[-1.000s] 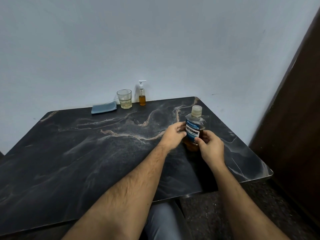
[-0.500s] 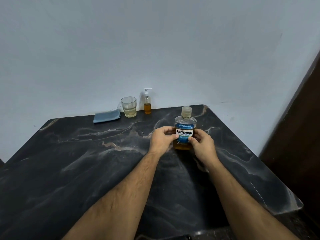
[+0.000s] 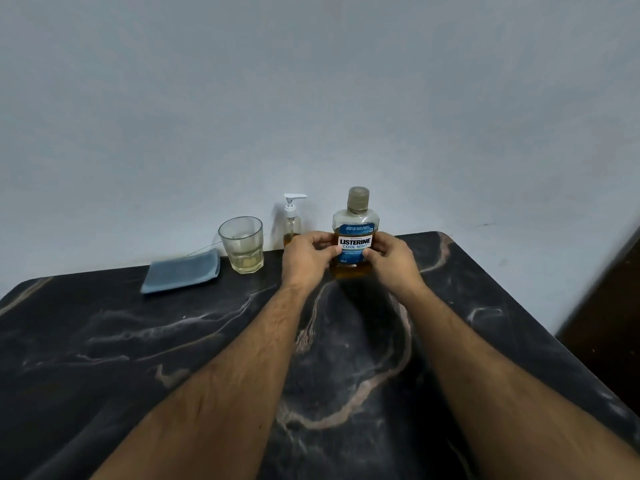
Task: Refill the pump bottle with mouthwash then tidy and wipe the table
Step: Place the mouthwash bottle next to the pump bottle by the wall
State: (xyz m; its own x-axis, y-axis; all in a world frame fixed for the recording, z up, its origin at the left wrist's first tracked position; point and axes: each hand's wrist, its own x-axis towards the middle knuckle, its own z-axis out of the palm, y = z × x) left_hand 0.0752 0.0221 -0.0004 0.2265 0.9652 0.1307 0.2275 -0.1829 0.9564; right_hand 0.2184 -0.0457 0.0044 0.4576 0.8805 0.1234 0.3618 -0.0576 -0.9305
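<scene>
A pale blue-grey wall (image 3: 311,98) fills the top half of the head view, and below it runs a black marble-look surface (image 3: 104,358) with tan and white veins, rounded at its far corners. A dark brown panel (image 3: 609,323) stands off to the right.

Centre stage is the mouthwash bottle (image 3: 355,233), upright near the far edge of the surface. Its blue and white label reads "LISTERINE" and, below that, "COOL MINT"; the smaller print is too fine to read. The cap is on, and amber liquid shows low in the bottle, beneath the label.

Both bare forearms reach forward from the bottom of the picture. The left hand (image 3: 306,259) has its grip clamped on the bottle's left side, fingers curled round and thumb on the label. The right hand (image 3: 393,259) mirrors it, its grip clamped on the right side, thumb across the front.

Just left of the bottle, against the wall, stands the small clear pump bottle (image 3: 292,220) with a white pump head; a little amber liquid sits at its base, partly hidden behind the left hand. Beside it is a faceted drinking glass (image 3: 241,244) holding a shallow layer of pale yellowish liquid. Further left lies a folded blue cloth (image 3: 181,273), flat on the surface.
</scene>
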